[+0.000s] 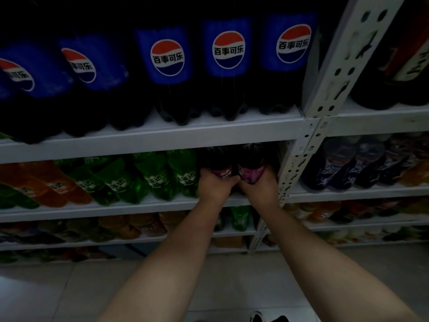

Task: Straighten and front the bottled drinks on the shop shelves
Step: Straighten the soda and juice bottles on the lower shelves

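Two dark bottles with purple labels stand side by side at the right end of the second shelf [144, 205], next to the white upright post. My left hand [214, 184] wraps the lower part of the left purple-label bottle [217, 160]. My right hand [260, 187] grips the right purple-label bottle [250, 162] the same way. Both bottle tops are hidden under the shelf above. The two hands touch each other in the middle.
Green bottles [160, 175] and orange bottles [48, 182] fill the same shelf to the left. Large blue-label cola bottles [228, 66] stand on the shelf above. A perforated white post [299, 159] stands right of my hands, with dark bottles [336, 163] beyond. Lower shelves hold mixed drinks above the tiled floor.
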Demonstrator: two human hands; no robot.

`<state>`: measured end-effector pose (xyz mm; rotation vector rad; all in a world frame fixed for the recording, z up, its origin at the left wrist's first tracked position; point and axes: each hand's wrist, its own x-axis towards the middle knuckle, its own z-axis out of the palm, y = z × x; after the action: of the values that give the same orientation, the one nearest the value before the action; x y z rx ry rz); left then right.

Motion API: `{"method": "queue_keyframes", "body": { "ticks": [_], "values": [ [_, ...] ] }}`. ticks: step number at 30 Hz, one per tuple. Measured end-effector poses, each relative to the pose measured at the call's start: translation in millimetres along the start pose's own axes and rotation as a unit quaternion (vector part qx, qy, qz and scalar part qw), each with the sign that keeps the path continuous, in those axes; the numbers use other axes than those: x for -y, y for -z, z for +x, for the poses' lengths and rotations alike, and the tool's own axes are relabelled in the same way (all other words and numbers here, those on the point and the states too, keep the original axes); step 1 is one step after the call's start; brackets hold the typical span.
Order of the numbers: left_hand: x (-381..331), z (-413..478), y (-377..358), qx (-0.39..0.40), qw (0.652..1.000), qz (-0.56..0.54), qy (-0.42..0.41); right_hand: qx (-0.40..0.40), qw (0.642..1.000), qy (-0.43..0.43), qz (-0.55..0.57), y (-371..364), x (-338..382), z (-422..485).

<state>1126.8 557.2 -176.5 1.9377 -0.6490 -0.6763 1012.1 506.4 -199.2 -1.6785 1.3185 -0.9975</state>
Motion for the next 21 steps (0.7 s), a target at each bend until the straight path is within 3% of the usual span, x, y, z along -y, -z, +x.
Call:
{"method": "queue_keyframes", "body": {
  "ticks": [6,13,17,21],
  "values": [
    [3,-13,-14,-0.082,0.996,-0.033,-0.03,0.031,0.999,-0.002,0.017,7,-5,-4],
    [10,-10,0,-0.036,0.997,0.022,-0.064,-0.025,0.998,0.048,-0.045,-2,5,-8],
    [10,-9,7,-0.015,0.995,0.064,-0.077,-0.024,0.999,0.034,-0.004,-1,1,-9],
    [2,-26,-3,-0.106,0.988,0.076,-0.086,0.003,0.999,0.046,0.004,7,-2,-9]
  ]
}}
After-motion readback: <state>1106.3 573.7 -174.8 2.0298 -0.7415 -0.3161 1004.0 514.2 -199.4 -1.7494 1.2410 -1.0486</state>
